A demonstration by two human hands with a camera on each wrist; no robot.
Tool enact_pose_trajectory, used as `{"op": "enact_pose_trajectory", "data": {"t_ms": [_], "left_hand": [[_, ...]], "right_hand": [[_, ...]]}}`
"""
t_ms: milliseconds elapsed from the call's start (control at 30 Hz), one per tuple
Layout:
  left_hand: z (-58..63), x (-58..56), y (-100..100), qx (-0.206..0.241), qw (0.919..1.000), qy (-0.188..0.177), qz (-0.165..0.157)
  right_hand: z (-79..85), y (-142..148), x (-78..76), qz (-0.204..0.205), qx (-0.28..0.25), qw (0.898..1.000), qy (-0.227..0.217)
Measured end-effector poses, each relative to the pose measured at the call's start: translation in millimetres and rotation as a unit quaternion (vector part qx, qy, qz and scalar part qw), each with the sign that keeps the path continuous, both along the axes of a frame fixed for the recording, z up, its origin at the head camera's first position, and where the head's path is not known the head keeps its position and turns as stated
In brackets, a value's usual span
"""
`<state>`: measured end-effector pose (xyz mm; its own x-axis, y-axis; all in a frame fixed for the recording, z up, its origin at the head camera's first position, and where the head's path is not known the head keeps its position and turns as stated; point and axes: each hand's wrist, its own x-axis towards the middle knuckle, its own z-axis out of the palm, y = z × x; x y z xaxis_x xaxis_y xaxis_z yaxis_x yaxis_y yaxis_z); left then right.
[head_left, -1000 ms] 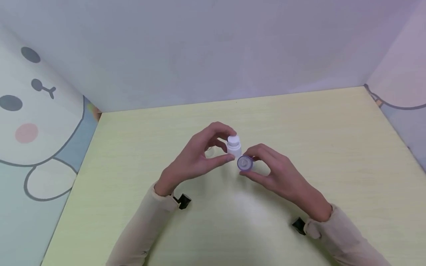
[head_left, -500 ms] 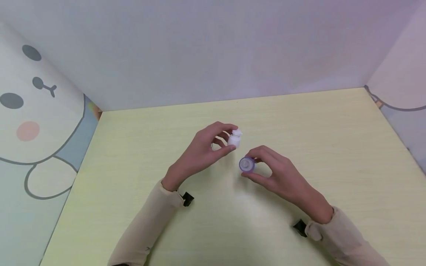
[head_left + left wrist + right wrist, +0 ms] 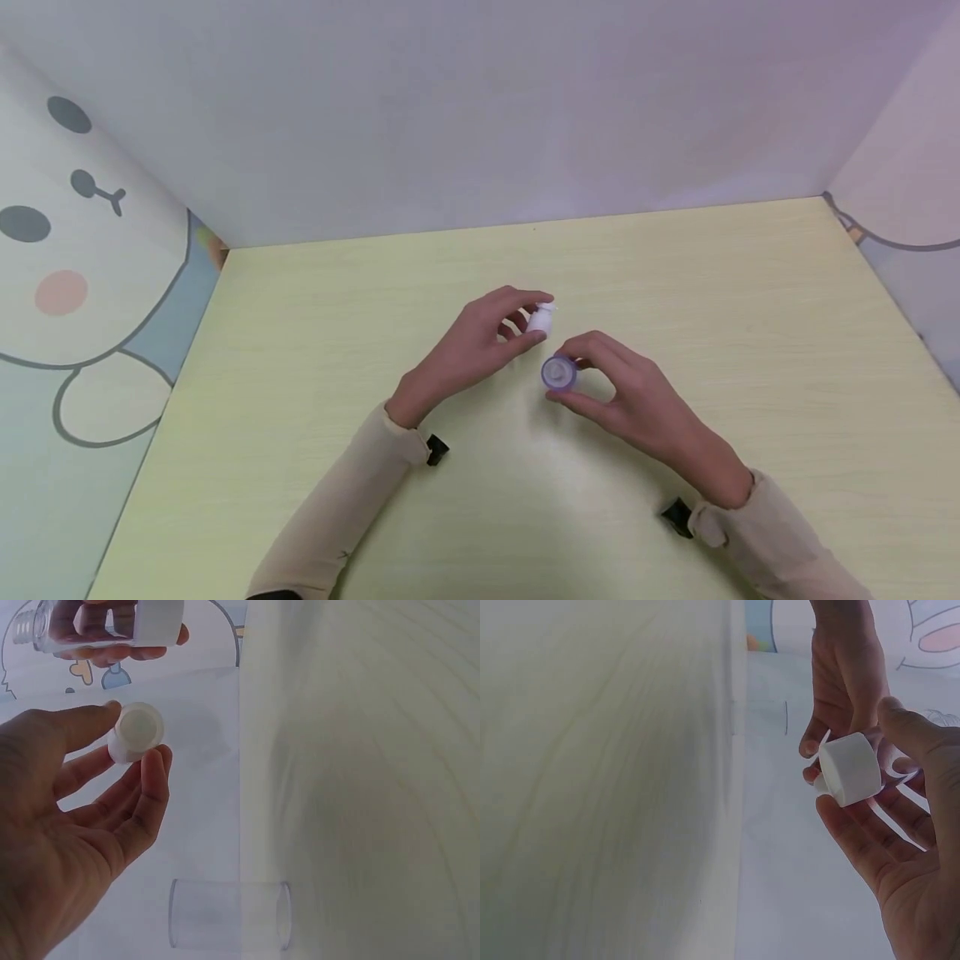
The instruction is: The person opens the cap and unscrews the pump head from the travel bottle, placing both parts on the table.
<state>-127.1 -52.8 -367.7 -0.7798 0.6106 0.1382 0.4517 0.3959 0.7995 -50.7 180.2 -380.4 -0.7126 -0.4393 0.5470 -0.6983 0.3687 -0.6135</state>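
My left hand (image 3: pixel 483 343) pinches a small white pump head (image 3: pixel 540 319) between thumb and fingers, just beyond the bottle. In the left wrist view its round underside faces the camera. My right hand (image 3: pixel 633 396) grips a small clear bottle (image 3: pixel 558 374) round its side, with the uncapped neck pointing up towards the head camera. The bottle's white base (image 3: pixel 850 769) shows in the right wrist view, partly hiding the left fingers. The pump head and bottle are apart. A clear open-looking cylinder (image 3: pixel 229 915), like an overcap, stands by the left hand in the left wrist view.
The hands are above a pale wooden table (image 3: pixel 337 317). A plain light wall (image 3: pixel 480 117) rises behind it, with side panels bearing cartoon figures (image 3: pixel 82 242). Small black cameras (image 3: pixel 437 450) sit at both cuffs.
My left hand has moved right with the pump head, which now tilts more and is farther from the bottle's neck than at first. The right hand with the bottle has hardly shifted.
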Motion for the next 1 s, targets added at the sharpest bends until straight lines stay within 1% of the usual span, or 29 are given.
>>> {"op": "enact_pose_trajectory", "data": {"t_ms": [100, 200, 267, 367, 467, 567, 700, 800, 900, 1000], "left_hand": [[-4.3, 0.1, 3.7, -0.025, 0.9996, 0.011, 0.012], [-7.0, 1.1, 7.2, -0.062, 0.9973, 0.023, 0.031], [-7.6, 2.3, 9.6, -0.089, 0.9949, 0.026, 0.04], [-8.6, 3.4, 12.8, -0.135, 0.9892, 0.037, 0.044], [-9.4, 3.3, 15.8, -0.183, 0.9807, 0.054, 0.042], [-10.0, 2.7, 18.1, -0.22, 0.9725, 0.065, 0.038], [-10.0, 1.7, 20.1, -0.241, 0.9673, 0.073, 0.03], [-11.4, 1.1, 20.3, -0.248, 0.9641, 0.091, 0.022], [-13.5, 1.0, 19.7, -0.262, 0.9585, 0.111, 0.014], [-14.8, 1.5, 19.4, -0.273, 0.9547, 0.117, 0.009]], "right_hand": [[0.3, 0.3, 0.8, -0.002, 0.002, 1.0, -0.014], [0.3, 0.7, 1.9, -0.005, 0.006, 1.0, -0.026], [0.4, 0.9, 2.2, -0.004, 0.007, 1.0, -0.023], [-0.1, 1.7, 2.7, -0.004, 0.009, 1.0, -0.023], [-0.4, 2.6, 3.3, -0.005, 0.01, 1.0, -0.022], [-0.3, 3.2, 4.0, -0.007, 0.012, 1.0, -0.022], [0.7, 3.3, 5.1, -0.012, 0.017, 0.999, -0.033], [1.1, 2.6, 5.7, -0.013, 0.015, 0.999, -0.033], [0.6, 1.8, 5.5, -0.005, 0.005, 1.0, -0.014], [-0.2, 1.3, 4.7, 0.001, -0.002, 1.0, 0.006]]}}
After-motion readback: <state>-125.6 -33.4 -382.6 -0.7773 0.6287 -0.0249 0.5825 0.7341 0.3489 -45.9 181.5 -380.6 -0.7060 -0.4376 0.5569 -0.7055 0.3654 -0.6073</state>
